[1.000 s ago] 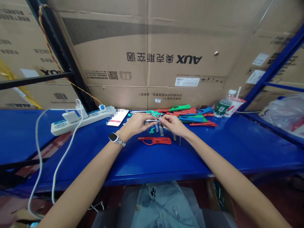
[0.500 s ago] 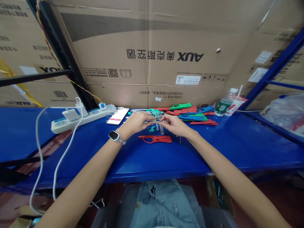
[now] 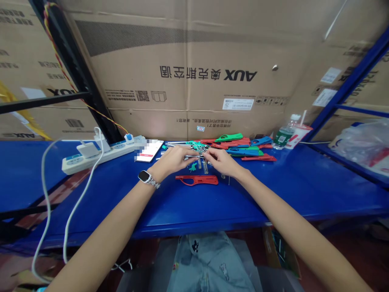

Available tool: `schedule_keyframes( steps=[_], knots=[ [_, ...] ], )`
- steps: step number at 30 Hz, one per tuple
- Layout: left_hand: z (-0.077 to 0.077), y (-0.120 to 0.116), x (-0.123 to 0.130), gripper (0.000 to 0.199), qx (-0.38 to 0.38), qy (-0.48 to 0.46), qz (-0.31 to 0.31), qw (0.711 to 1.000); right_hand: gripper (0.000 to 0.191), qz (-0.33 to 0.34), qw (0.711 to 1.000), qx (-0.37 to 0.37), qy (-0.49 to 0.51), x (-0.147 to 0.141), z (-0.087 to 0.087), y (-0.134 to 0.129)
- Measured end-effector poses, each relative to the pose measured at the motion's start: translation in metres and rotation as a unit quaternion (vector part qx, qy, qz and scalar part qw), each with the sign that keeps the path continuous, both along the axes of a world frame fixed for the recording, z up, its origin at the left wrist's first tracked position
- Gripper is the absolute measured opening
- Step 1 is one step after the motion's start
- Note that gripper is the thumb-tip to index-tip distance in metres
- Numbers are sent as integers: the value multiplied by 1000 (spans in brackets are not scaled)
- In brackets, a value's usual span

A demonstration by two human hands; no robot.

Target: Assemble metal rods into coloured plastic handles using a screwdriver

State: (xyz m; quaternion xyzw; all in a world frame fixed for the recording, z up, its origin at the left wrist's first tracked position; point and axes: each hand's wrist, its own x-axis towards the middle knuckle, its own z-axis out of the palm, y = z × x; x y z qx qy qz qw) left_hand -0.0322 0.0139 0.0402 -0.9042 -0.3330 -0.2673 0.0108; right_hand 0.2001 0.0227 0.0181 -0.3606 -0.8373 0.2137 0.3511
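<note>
At the frame's centre, the left hand (image 3: 172, 159) and right hand (image 3: 221, 160) both pinch a thin metal piece (image 3: 197, 155) just above the blue tabletop (image 3: 273, 190). A loosened pinch could drop it among the small clear tubes (image 3: 203, 166) or onto the red plastic handle (image 3: 197, 180) below.

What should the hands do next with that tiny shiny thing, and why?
Probably lower the small metal piece toward the red plastic shell. The left hand and right hand pinch it together just above the shell, which lies alone on the blue bench.
</note>
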Motion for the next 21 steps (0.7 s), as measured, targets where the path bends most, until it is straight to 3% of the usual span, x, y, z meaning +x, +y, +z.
schedule_keyframes(
  steps=[8,13,21],
  knots=[
    [-1,1,-1,26,20,32,14,999,45,8,999,34,-17,-3,-4,3],
    [-2,1,0,27,16,0,-8,1000,44,12,1000,5,-8,-1,-5,5],
    [-8,5,3,26,-22,-54,-9,998,34,5,999,48,-5,0,-2,0]
  ],
)
